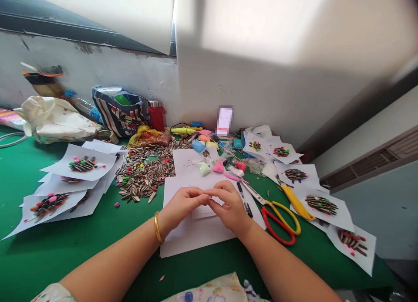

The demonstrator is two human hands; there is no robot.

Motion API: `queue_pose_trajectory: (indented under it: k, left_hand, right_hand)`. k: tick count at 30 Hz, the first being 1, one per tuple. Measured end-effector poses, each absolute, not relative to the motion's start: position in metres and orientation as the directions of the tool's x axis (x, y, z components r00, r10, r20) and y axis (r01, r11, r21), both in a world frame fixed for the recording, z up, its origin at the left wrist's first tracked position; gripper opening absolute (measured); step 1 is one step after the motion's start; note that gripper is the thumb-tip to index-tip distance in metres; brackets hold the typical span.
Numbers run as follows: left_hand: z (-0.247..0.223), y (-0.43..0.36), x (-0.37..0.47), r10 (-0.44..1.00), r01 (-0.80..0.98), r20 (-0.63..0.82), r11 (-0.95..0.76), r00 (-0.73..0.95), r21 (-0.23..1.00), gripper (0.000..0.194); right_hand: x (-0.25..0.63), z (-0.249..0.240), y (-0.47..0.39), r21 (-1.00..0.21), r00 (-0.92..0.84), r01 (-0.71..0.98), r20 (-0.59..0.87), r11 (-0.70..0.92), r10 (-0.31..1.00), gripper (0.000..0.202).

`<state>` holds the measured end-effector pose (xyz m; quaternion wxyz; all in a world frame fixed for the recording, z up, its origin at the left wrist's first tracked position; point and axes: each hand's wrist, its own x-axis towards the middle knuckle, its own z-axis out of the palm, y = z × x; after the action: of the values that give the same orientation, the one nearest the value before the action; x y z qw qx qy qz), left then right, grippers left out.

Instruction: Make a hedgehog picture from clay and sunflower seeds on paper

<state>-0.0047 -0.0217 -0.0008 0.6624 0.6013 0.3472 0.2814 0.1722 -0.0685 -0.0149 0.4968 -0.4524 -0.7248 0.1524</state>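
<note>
My left hand (185, 207), with a gold bangle at the wrist, meets my right hand (231, 207) at the fingertips. Both are closed in a pinch above white paper sheets (196, 246). Whatever lies between the fingertips is too small or hidden to make out. Beneath the hands a smaller piece of white paper (203, 213) lies on the sheets. Just beyond them sit lumps of pale green clay (204, 169) and pink clay (218, 166). Black pens (245, 202) rest right of my right hand, beside scissors (277, 219) with red and yellow handles.
Striped sunflower seeds (146, 173) with small coloured balls are heaped on the green table (130, 236). Papers decorated with seeds lie in stacks at left (83, 164) and right (321, 205). A yellow comb-like tool (296, 201), bags (120, 112) and a red bottle (156, 115) also stand around.
</note>
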Motion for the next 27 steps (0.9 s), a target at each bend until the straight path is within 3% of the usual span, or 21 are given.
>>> queue_pose_trajectory:
  k: [8,13,22,27]
  left_hand:
    - [0.0022,-0.0205,-0.0068,0.824,0.042,-0.078,0.066,0.561,0.997,0.031]
    - [0.0001,-0.0196,-0.0064,0.815,0.060,-0.042,0.008,0.578,0.998,0.029]
    - [-0.0030,-0.0220,-0.0063,0.872,0.215,0.246,-0.361,0.423,0.907,0.022]
    - [-0.0049,-0.0228,-0.0062,0.851,0.219,0.319,-0.435,0.417,0.873,0.021]
  right_hand:
    - [0.1731,-0.0131,-0.0675,-0.701,-0.088,0.479,0.561,0.529,0.823,0.027]
    - [0.1747,-0.0104,-0.0666,-0.751,-0.049,0.438,0.529,0.494,0.847,0.015]
    - [0.1742,-0.0084,-0.0666,-0.774,0.001,0.432,0.514,0.464,0.858,0.009]
    - [0.1741,-0.0099,-0.0661,-0.774,-0.042,0.418,0.507,0.476,0.861,0.015]
